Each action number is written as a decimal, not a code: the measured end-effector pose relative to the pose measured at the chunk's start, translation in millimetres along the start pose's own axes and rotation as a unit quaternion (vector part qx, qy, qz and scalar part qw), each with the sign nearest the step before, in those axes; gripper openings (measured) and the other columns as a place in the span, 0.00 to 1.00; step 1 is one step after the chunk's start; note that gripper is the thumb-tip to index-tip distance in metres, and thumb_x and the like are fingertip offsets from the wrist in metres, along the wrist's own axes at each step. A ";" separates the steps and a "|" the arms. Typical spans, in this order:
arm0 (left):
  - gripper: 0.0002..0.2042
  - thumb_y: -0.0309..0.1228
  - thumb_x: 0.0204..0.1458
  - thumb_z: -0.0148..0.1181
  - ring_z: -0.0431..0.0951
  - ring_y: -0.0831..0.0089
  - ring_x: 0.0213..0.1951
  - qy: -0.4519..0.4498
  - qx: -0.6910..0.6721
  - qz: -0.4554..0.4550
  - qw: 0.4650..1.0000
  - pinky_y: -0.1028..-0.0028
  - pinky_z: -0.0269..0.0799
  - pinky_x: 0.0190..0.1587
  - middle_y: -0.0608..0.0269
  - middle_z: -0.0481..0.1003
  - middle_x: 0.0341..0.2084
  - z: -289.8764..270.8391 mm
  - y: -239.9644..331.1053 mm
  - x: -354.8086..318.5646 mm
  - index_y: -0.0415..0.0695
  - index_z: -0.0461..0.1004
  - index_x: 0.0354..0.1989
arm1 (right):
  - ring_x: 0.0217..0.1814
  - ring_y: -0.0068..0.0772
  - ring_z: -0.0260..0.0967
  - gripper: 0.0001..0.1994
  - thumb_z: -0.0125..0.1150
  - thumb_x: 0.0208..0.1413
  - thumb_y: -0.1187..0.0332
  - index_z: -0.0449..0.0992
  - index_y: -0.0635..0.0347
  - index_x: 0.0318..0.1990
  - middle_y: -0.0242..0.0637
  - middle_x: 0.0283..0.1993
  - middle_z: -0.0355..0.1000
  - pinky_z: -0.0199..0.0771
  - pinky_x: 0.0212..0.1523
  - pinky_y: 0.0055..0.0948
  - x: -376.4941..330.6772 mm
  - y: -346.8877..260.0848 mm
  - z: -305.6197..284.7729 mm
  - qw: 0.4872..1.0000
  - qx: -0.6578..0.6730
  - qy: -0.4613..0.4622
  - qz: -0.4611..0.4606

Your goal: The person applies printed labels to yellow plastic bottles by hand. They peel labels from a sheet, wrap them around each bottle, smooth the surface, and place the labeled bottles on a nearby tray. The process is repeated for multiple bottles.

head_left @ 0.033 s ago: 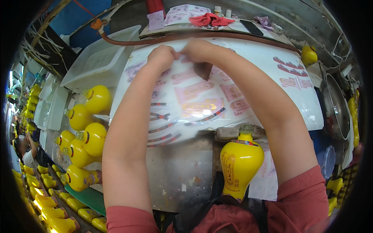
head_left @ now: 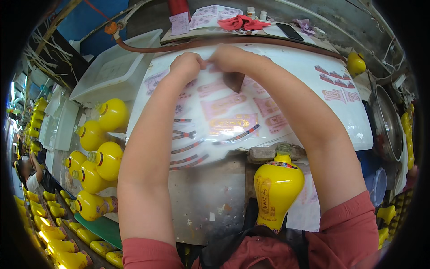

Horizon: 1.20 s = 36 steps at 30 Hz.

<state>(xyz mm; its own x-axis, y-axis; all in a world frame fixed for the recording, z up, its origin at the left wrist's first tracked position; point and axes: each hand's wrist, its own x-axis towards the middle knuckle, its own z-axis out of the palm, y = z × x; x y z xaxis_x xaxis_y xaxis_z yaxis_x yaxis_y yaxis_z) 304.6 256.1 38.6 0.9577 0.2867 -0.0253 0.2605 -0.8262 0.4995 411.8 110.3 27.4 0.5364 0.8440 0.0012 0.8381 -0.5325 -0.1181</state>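
Near the far edge of the white sheet (head_left: 309,107), my left hand (head_left: 187,65) is closed with its fingertips turned toward my right hand (head_left: 227,58). A small pinkish bit shows between the fingertips; what the left fingers pinch is too small to make out. Out from under my right palm juts a flat brown scraper-like piece (head_left: 234,81), its pointed end down. Pink and gold decals (head_left: 228,123) and narrow dark curved strips (head_left: 188,147) lie on the sheet below my hands. Close to my body, a yellow glass bottle (head_left: 278,190) with a decal leans, its neck against a grey block (head_left: 262,154).
Several yellow bottles (head_left: 107,161) lie at the left beside a white plastic bin (head_left: 107,74). A brown hose (head_left: 179,46) runs along the sheet's far edge. Behind it are a red cloth (head_left: 242,23) and a phone (head_left: 289,31). A metal basin (head_left: 386,123) stands at right.
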 end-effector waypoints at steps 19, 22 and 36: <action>0.18 0.28 0.59 0.50 0.74 0.57 0.56 0.046 0.230 0.095 0.968 0.54 0.63 0.59 0.60 0.78 0.51 5.4 -2.8 -14.2 0.58 0.81 0.53 | 0.53 0.43 0.77 0.18 0.57 0.56 0.70 0.81 0.51 0.54 0.43 0.51 0.79 0.74 0.55 0.41 -17.4 34.1 -33.0 0.984 0.143 0.098 0.033; 0.18 0.32 0.61 0.49 0.72 0.57 0.58 0.078 0.230 0.132 0.961 0.54 0.62 0.60 0.61 0.77 0.52 6.1 -2.4 -18.8 0.57 0.78 0.57 | 0.47 0.39 0.78 0.15 0.56 0.57 0.70 0.82 0.55 0.50 0.42 0.46 0.81 0.76 0.49 0.37 -48.4 69.0 -68.4 0.989 0.110 0.053 0.081; 0.30 0.56 0.65 0.37 0.61 0.58 0.69 -0.042 0.262 0.101 0.959 0.51 0.50 0.69 0.64 0.62 0.70 14.4 29.9 -37.1 0.56 0.64 0.71 | 0.52 0.49 0.76 0.24 0.55 0.56 0.77 0.77 0.46 0.61 0.47 0.54 0.77 0.74 0.53 0.41 -87.4 90.1 -48.9 0.992 0.059 -0.006 0.112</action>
<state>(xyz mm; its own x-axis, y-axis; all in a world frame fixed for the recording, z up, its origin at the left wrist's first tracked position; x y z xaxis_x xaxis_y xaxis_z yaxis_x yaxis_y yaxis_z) 278.6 213.7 42.0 0.9959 0.0728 -0.0541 0.0728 -0.9973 -0.0023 445.3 -14.6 65.2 0.7060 0.7065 -0.0493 0.6805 -0.6959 -0.2295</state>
